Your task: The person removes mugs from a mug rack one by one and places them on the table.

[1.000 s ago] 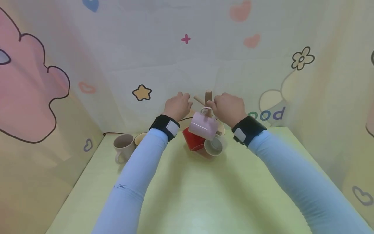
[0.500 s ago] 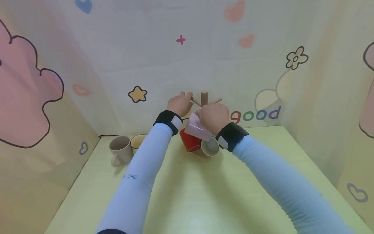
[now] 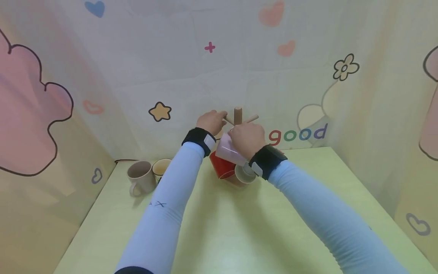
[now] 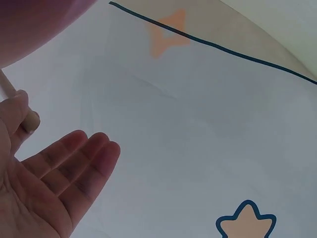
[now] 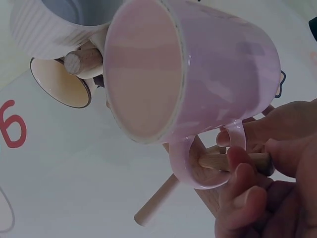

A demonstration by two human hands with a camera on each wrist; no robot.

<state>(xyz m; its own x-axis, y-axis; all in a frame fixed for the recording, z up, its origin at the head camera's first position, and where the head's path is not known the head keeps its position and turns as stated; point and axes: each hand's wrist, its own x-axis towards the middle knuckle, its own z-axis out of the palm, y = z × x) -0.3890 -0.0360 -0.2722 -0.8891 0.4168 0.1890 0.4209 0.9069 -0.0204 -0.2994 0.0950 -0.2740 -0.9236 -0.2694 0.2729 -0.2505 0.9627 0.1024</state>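
Note:
A wooden mug tree [image 3: 237, 116] stands at the back of the table. From its front peg, running through the handle loop, hangs a glossy pink mug [image 5: 223, 64]. My right hand [image 3: 248, 139] is at that handle, with curled fingers against it and the thumb by the peg's tip. My left hand [image 3: 209, 122] pinches the end of a left-hand peg [image 4: 30, 121] between thumb and forefinger, its other fingers stretched out. Below the pink mug are a red mug [image 3: 221, 165] and a pale ribbed mug [image 5: 54, 29]. My right hand partly hides the pink mug in the head view.
At the table's back left stand a grey-brown mug [image 3: 140, 177] and a cream mug [image 3: 161, 167], the latter partly behind my left arm. A printed cloth [image 3: 191, 80] hangs close behind the mug tree. Another cream-lined mug [image 5: 62, 84] shows beyond the pale one.
My right hand has moved left and down onto the pink mug's handle. The left hand has closed on the left peg's end. The head view has shifted slightly.

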